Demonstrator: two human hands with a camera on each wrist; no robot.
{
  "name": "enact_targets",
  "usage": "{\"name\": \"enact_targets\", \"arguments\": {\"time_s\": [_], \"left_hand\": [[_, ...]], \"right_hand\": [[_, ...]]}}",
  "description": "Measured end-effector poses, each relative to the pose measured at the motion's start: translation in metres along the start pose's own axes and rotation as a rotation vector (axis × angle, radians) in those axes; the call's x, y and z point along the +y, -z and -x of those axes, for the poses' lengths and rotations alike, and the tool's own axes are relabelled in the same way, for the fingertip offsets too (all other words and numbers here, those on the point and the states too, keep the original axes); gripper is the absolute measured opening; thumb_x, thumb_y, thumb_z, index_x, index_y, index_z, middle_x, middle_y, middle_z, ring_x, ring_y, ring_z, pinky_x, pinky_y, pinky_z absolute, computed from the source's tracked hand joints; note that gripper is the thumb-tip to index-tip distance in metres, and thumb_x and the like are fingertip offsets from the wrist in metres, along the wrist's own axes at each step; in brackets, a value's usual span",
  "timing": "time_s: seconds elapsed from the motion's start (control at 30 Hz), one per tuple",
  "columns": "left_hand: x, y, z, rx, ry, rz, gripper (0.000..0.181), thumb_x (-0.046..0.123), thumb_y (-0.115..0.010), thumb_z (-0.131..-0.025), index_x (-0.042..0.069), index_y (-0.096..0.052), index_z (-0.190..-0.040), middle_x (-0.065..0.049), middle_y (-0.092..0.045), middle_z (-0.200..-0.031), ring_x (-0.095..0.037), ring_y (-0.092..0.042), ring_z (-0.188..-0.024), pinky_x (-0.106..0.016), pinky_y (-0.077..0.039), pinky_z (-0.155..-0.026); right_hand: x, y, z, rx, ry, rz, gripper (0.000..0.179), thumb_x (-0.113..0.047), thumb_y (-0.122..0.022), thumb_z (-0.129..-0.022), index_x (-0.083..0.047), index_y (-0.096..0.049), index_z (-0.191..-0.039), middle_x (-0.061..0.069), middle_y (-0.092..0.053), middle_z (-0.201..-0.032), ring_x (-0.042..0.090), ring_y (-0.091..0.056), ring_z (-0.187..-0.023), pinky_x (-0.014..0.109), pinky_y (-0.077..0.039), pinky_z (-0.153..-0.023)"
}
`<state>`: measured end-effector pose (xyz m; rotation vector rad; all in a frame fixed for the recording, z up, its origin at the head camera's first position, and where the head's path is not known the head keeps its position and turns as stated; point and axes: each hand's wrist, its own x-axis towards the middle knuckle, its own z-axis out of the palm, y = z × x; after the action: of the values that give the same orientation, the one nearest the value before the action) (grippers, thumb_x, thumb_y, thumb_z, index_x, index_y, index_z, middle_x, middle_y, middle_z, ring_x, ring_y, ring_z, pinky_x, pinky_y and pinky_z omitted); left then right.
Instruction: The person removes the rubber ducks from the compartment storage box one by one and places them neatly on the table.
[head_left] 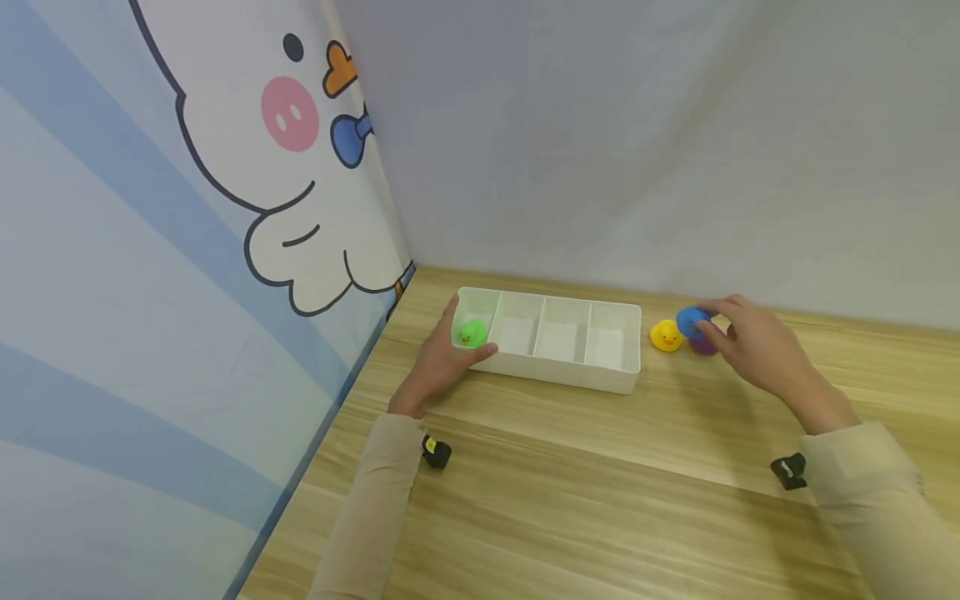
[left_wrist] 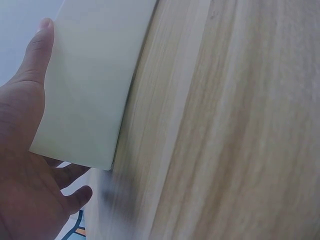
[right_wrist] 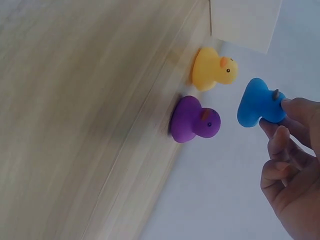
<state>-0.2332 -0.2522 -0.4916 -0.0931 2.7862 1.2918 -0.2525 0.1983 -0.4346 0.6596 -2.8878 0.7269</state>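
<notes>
My right hand (head_left: pixel 761 346) pinches a blue rubber duck (right_wrist: pixel 262 102) by its head between thumb and fingers, holding it above the table. Below it sits a purple rubber duck (right_wrist: pixel 192 120), partly hidden in the head view. A yellow rubber duck (head_left: pixel 666 336) stands beside that, just right of a white tray (head_left: pixel 570 372) with several compartments in a row. At the tray's left end my left hand (head_left: pixel 442 354) rests against the corner, thumb stretched along the front wall, fingers by the end wall. In the leftmost compartment lies a green rubber duck (head_left: pixel 472 333).
The tray and ducks are on a wood-grain table (head_left: pixel 562 500), near its back edge. Behind rises a pale grey curtain (head_left: pixel 637 150). A printed cloth (head_left: pixel 187 333) with a cartoon bird hangs along the left side.
</notes>
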Motion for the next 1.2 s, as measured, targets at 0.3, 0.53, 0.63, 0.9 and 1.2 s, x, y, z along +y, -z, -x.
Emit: {"name": "enact_targets", "arguments": {"time_s": [0.3, 0.53, 0.63, 0.9, 1.2], "left_hand": [[0.005, 0.002, 0.000, 0.008, -0.026, -0.021, 0.118, 0.067, -0.076, -0.080, 0.033, -0.002, -0.165, -0.011, -0.021, -0.172, -0.037, -0.027, -0.157, -0.059, -0.027, -0.126], [0.005, 0.003, 0.001, 0.004, -0.024, -0.024, 0.116, 0.066, -0.075, -0.082, 0.037, 0.000, -0.164, -0.010, -0.019, -0.173, -0.036, -0.026, -0.157, -0.057, -0.027, -0.127], [0.006, 0.003, 0.001, 0.004, -0.019, -0.023, 0.115, 0.066, -0.075, -0.082, 0.036, -0.001, -0.165, -0.010, -0.020, -0.173, -0.036, -0.026, -0.157, -0.057, -0.027, -0.127], [0.003, 0.003, 0.002, 0.006, -0.015, -0.014, 0.118, 0.069, -0.075, -0.080, 0.033, -0.001, -0.165, -0.009, -0.018, -0.173, -0.037, -0.024, -0.158, -0.058, -0.026, -0.127], [0.003, 0.002, 0.003, 0.011, -0.025, -0.014, 0.118, 0.067, -0.075, -0.081, 0.031, -0.002, -0.166, -0.010, -0.019, -0.173, -0.038, -0.026, -0.157, -0.059, -0.027, -0.126]], "right_hand": [[0.011, 0.007, 0.006, -0.020, -0.024, 0.018, 0.037, -0.019, -0.057, -0.106, 0.003, -0.060, -0.135, 0.030, -0.062, -0.122, 0.026, -0.061, -0.080, 0.029, -0.044, -0.058], [0.019, 0.010, 0.009, -0.018, -0.036, 0.023, 0.038, -0.019, -0.056, -0.106, 0.003, -0.059, -0.136, 0.031, -0.062, -0.121, 0.027, -0.064, -0.081, 0.029, -0.045, -0.057], [0.022, 0.012, 0.010, -0.017, -0.038, 0.027, 0.038, -0.019, -0.056, -0.106, 0.003, -0.059, -0.136, 0.032, -0.062, -0.121, 0.028, -0.065, -0.081, 0.029, -0.046, -0.058], [0.031, 0.016, 0.012, -0.040, -0.062, 0.040, 0.040, -0.020, -0.054, -0.107, 0.005, -0.057, -0.138, 0.033, -0.060, -0.122, 0.030, -0.065, -0.084, 0.029, -0.045, -0.059], [0.046, 0.018, 0.016, -0.071, -0.074, 0.058, 0.040, -0.019, -0.054, -0.107, 0.010, -0.056, -0.134, 0.038, -0.057, -0.125, 0.038, -0.066, -0.089, 0.044, -0.055, -0.063]]}}
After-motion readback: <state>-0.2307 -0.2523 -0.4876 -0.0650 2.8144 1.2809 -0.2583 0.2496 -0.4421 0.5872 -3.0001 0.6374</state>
